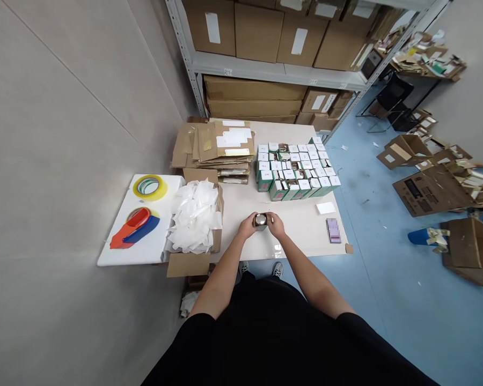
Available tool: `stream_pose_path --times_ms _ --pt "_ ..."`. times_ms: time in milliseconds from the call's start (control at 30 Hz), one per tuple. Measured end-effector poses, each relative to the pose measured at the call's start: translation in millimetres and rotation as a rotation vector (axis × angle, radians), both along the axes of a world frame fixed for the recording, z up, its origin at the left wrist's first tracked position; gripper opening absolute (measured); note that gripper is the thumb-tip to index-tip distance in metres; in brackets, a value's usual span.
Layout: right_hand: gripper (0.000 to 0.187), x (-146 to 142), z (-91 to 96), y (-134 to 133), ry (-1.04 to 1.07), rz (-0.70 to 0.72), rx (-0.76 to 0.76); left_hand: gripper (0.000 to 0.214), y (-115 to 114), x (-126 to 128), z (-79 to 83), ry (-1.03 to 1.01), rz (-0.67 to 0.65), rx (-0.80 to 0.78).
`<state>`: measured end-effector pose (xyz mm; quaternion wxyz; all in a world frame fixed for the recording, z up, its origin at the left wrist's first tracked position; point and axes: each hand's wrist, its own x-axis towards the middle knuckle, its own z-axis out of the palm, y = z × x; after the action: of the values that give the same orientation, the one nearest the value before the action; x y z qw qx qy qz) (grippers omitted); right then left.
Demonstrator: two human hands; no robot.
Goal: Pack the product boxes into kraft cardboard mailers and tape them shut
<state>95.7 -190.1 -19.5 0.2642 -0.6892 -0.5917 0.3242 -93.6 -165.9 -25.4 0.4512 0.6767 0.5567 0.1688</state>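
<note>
Both my hands meet at the near middle of a cream table [293,230]. My left hand [247,225] and my right hand [276,225] grip a small jar with a silver lid [260,220] from either side, and my fingers hide most of its body. Beyond them stands a block of several green boxes with white labels [293,171], some open and showing metal tops. White tissue paper fills a cardboard box [195,217] to my left. A small white card [326,208] and a stack of purple cards [334,230] lie to my right.
Flattened cardboard sheets [211,153] are stacked at the table's far left. A yellow tape roll [149,187] and an orange-blue tape dispenser [134,228] lie on a white board [121,249]. Grey shelves [273,69] hold cartons behind the table. Loose cardboard boxes [430,190] sit on the blue floor to the right.
</note>
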Motion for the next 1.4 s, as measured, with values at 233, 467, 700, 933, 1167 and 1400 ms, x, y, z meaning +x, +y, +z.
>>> stream_pose_path --times_ms 233,467,700,933,1167,1400 --pt "0.038 -12.8 18.1 32.4 -0.315 0.085 -0.278 0.082 5.0 3.6 6.9 0.097 -0.020 -0.010" --pt "0.036 -20.2 28.4 32.9 -0.308 0.120 -0.226 0.081 2.6 4.7 9.3 0.150 0.011 -0.029" --pt "0.041 -3.2 85.1 43.5 -0.244 0.162 -0.053 0.086 3.9 2.6 11.6 0.168 0.025 -0.059" --pt "0.045 37.9 186.1 76.8 -0.135 0.274 0.129 0.089 4.8 3.0 17.1 0.169 0.026 -0.078" --pt "0.047 52.2 245.7 94.2 -0.061 0.337 0.374 0.120 1.0 2.8 43.1 0.158 0.013 -0.037" --pt "0.039 44.0 323.4 66.8 0.007 0.331 0.406 0.072 13.5 -10.1 152.7 -0.320 0.337 0.244"
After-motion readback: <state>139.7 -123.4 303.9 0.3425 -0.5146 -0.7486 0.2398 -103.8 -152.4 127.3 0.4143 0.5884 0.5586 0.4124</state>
